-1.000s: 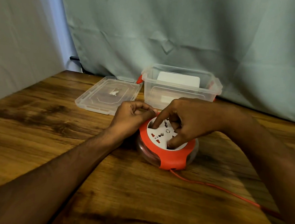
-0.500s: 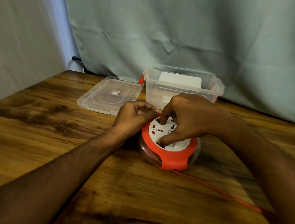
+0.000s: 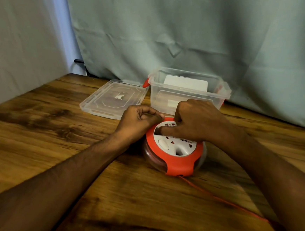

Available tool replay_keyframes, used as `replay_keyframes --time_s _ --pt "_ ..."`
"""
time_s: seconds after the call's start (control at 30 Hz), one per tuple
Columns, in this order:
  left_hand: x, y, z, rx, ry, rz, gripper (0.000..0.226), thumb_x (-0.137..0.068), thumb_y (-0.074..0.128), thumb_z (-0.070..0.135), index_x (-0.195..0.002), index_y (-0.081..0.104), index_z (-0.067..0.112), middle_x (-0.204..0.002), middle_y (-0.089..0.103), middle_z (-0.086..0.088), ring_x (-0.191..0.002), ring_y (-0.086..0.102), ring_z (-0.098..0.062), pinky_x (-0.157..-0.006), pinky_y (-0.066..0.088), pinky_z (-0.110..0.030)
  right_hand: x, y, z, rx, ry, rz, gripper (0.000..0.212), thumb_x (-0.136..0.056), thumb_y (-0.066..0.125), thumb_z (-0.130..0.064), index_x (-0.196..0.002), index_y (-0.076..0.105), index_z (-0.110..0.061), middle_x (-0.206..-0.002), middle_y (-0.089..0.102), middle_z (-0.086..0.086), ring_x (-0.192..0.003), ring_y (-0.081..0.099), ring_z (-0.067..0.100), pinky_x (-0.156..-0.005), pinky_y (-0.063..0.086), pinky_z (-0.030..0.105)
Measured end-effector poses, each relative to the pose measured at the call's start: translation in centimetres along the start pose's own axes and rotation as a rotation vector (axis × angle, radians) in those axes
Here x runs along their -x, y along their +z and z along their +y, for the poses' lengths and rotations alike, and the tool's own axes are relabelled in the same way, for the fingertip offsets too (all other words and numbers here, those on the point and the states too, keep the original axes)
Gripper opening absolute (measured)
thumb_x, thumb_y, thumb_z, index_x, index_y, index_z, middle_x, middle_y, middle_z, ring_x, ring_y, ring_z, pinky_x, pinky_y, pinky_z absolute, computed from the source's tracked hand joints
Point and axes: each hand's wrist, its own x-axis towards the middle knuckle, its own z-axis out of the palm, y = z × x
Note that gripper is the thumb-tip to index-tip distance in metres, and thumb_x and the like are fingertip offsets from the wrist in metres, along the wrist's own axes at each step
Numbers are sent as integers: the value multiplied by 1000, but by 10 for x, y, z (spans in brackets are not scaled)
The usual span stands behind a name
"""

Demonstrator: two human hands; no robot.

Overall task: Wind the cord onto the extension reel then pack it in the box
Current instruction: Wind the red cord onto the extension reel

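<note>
A round extension reel (image 3: 178, 164), with a red frame and a white socket face, lies flat on the wooden table. My left hand (image 3: 138, 121) grips its left rim with curled fingers. My right hand (image 3: 197, 120) rests on top, with one digit set in a recess of the white face and the others curled at the far rim. A thin red cord (image 3: 223, 199) leaves the reel's front and runs off to the lower right under my right forearm. More red cord is coiled inside the clear drum. The open clear box (image 3: 220, 95) with red latches stands just behind the reel.
The box's clear lid (image 3: 112, 99) lies flat to the left of the box. A white card stands inside the box against its back wall. Grey-green cloth hangs behind the table and along its left side.
My right hand has turned the white socket face round, so the oval button and another recess now face me. The loose cord on the table has shifted. My left hand keeps its hold on the rim.
</note>
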Motion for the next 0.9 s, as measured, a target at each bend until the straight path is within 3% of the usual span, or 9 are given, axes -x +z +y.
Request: replay_keyframes --time_s 0.1,0.17,0.23,0.33,0.53,0.6,0.67,0.8,0.9 --pt "0 0 0 -7 6 15 14 -91 76 22 -100 79 12 -86 82 -4 -76 79 -16 -65 61 -24 1 -11 -2 -12 -56 30 57 -72 56 -85 -64 51 -28 -61 46 -16 -62 50 8 -53 31 24" --pt "0 0 -1 -8 16 18 13 -91 75 21 -100 79 11 -85 82 -6 -75 79 -17 -67 62 -27 1 -25 -2 -85 -131 40 40 -75 69 -68 -64 59 -31 -53 46 -14 -60 52 5 -53 30 23" --pt "0 -1 0 -25 26 9 14 -93 73 21 -101 79 12 -88 82 -5 -81 79 -19 -75 63 -34 3 -37 0 -203 -232 -109 19 -76 77 -51 -83 70 -35 -58 59 -19 -59 58 -1 -53 34 22" --pt "1 -2 1 -26 30 0 13 -92 72 22 -100 79 15 -91 82 -2 -86 79 -17 -82 63 -39 7 -42 2 -309 -256 -422 44 -74 83 -40 -116 67 -42 -72 52 -49 -68 56 -17 -59 39 22" --pt "2 0 2 -24 22 12 17 -92 73 23 -102 79 11 -95 81 -8 -91 78 -23 -88 63 -46 7 -40 1 -225 -293 -380 56 -69 83 -49 -122 66 -46 -77 45 -55 -75 52 -19 -60 38 21" --pt "2 -1 2 -16 24 8 14 -92 73 22 -101 79 12 -94 82 -6 -89 79 -20 -86 63 -42 8 -37 2 -230 -272 -351 58 -69 81 -57 -123 65 -44 -76 51 -47 -74 52 -16 -60 37 20" --pt "1 -1 1 -12 27 3 12 -93 72 21 -100 79 14 -92 82 -4 -86 79 -17 -82 64 -37 8 -33 1 -234 -224 -330 60 -69 77 -65 -123 64 -41 -71 54 -27 -75 54 -6 -60 37 18" --pt "0 -1 -1 -12 32 -1 14 -93 73 22 -101 79 13 -92 82 -3 -82 79 -13 -71 62 -24 5 -30 -1 -160 -200 -279 64 -66 70 -77 -119 63 -42 -84 45 -27 -78 50 -6 -57 35 15" --pt "0 -1 -1 -8 32 -3 17 -92 74 24 -103 79 11 -94 82 -3 -85 79 -14 -75 63 -28 4 -26 0 -110 -193 -210 65 -62 65 -83 -111 66 -40 -79 42 -28 -74 46 -7 -54 31 15"
